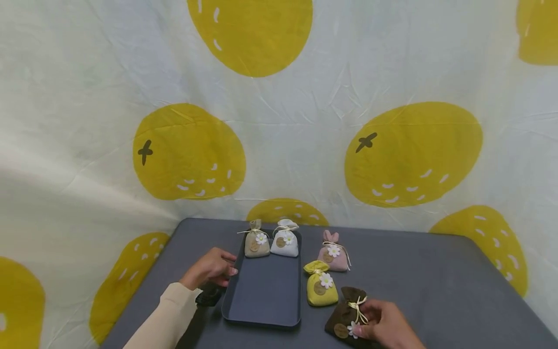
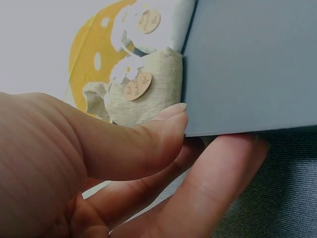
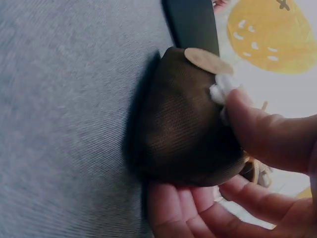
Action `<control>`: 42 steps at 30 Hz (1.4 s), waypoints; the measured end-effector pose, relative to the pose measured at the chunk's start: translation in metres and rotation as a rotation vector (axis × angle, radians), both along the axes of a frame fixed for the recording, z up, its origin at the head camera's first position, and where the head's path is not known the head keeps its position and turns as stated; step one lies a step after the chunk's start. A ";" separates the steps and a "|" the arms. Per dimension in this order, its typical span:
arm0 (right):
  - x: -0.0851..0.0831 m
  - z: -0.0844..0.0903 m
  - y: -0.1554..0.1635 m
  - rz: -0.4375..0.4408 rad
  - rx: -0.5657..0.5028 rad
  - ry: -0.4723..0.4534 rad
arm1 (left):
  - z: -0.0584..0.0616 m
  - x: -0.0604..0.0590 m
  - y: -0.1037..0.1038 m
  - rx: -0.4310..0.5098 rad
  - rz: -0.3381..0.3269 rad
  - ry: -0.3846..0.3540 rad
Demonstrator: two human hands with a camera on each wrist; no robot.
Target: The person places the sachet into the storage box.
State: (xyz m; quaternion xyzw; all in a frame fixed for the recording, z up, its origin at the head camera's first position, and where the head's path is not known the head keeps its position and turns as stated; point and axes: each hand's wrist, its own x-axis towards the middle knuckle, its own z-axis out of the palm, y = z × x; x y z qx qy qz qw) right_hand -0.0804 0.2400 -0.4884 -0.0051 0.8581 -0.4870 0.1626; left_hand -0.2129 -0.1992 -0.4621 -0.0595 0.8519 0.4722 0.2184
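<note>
My right hand point(image 1: 389, 324) grips a dark brown cloth pouch point(image 1: 336, 315) at the table's front right. In the right wrist view, the thumb presses the white flower on the brown pouch point(image 3: 183, 124), with the fingers on its other side. My left hand point(image 1: 213, 267) holds the left rim of a dark tray point(image 1: 270, 291), thumb over the edge and fingers outside it. A beige pouch point(image 1: 256, 245) and a white pouch point(image 1: 284, 247) stand side by side at the tray's far end. Right of the tray are a yellow pouch point(image 1: 321, 291) and a pink pouch point(image 1: 333, 259).
Everything lies on a grey-covered table point(image 1: 418, 271). Behind it hangs a pale cloth point(image 1: 296, 145) printed with yellow fruit. A black wrist device point(image 1: 209, 296) sits at the left cuff, beside the tray.
</note>
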 end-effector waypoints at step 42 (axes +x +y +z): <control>-0.016 0.040 -0.018 0.077 -0.091 0.409 | 0.001 0.000 0.001 -0.013 0.006 0.001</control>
